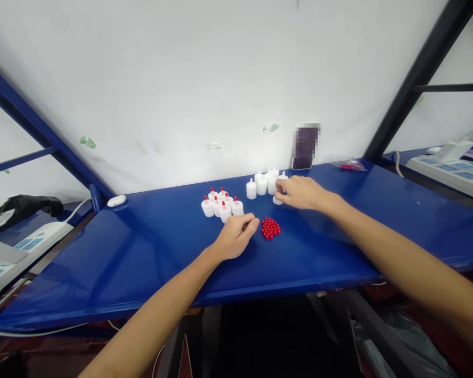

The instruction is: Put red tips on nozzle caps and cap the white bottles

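Note:
My right hand (299, 192) has its thumb and fingers closed around a small white dropper bottle (277, 200), which is partly hidden behind them. Just beyond it stands a group of white bottles (261, 186) with bare nozzles. My left hand (236, 237) is curled shut near the middle of the table, thumb pressed to the fingers; whatever it may hold is hidden. Beside it on the right lies a pile of small red caps (270, 229). Behind its knuckles, to the left, several white bottles wearing red caps (222, 205) stand close together.
The blue table (161, 252) runs up to a white wall. A phone-like dark device (304, 147) leans on the wall, with a clear bag of red pieces (350, 165) to its right. A white oval object (116, 200) lies at the left back, and power strips (27, 252) flank the table.

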{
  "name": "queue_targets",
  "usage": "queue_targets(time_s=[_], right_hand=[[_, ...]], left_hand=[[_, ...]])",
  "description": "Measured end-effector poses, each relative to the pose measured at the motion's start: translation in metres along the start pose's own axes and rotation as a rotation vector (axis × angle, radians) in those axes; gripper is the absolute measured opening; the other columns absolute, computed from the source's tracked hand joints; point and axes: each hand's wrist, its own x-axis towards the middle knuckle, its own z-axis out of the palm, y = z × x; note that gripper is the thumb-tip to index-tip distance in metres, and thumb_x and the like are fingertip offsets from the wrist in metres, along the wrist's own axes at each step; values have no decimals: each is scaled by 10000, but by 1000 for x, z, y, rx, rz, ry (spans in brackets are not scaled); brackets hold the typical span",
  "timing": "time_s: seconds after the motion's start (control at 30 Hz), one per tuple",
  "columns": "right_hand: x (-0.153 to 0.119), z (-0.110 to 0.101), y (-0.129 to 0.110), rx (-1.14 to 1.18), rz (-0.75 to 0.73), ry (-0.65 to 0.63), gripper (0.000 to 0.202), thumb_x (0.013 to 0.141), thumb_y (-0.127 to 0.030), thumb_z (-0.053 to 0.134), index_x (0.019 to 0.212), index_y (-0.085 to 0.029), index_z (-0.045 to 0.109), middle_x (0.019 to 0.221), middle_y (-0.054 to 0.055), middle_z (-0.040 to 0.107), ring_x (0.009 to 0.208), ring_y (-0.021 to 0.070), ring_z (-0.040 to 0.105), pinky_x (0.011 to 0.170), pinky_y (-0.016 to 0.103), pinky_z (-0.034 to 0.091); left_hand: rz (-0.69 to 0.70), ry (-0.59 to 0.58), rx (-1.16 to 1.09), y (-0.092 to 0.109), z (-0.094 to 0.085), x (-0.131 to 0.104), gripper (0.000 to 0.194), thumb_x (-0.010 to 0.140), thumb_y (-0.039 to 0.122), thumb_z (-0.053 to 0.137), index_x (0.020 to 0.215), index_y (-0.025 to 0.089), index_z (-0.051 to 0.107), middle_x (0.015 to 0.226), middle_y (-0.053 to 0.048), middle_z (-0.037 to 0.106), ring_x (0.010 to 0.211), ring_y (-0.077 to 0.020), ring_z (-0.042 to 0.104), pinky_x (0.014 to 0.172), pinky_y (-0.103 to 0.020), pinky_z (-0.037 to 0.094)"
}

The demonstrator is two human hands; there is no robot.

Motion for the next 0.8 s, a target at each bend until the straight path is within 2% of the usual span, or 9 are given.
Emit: queue_targets(time_s=[0.1,0.2,0.33,0.47,0.53,0.63,0.8], right_hand=[[0,1,0,-55,21,-17,289,928,-390,458,914,-167,642,844,125,691,723,240,622,566,308,280],[-1,-1,-2,-54,-1,-8,266,936,-332,429,898,-174,639,852,119,701,720,230,627,566,309,278],[-2,-2,-7,-55,31,62,330,963,-382,392,959,-171,647,859,131,706,714,240,629,570,316,280],[-2,3,-7,-74,58,27,358,967,-398,385,939,-168,658,868,140,704,700,234,617,578,316,274],[-2,4,-8,-55,28,34,353,975,-363,366,878,-172,646,841,129,694,669,212,594,568,316,247],[-3,2,-11,28,-22,133,340,988,-343,352,841,-177,610,803,106,676,631,186,550,562,316,224],[-11,-2,-25,384,-281,258,293,997,-367,397,846,-188,573,715,28,611,609,147,492,602,290,304]], left_hand=[[55,-83,-2,-1,-3,-1,363,1030,417,369,828,171,544,641,29,537,577,-105,476,602,-246,349],[97,-151,3,-3,-6,-1,315,1032,423,380,997,175,570,646,36,542,585,-108,500,615,-237,370],[142,-169,1,-7,-10,0,305,1043,400,349,1064,179,559,662,29,539,615,-117,521,645,-239,397],[178,-148,22,-10,-12,1,302,1048,373,327,1104,181,553,665,24,542,618,-119,519,651,-242,402],[190,-131,28,-10,-13,1,294,1048,359,329,1134,183,549,665,26,547,615,-118,519,651,-242,402],[195,-92,25,-9,-14,0,275,1046,341,341,1153,182,539,655,31,544,609,-116,520,654,-246,403],[204,-14,14,-11,-17,-2,261,1037,355,368,1164,174,506,636,44,516,582,-112,489,640,-251,392]])
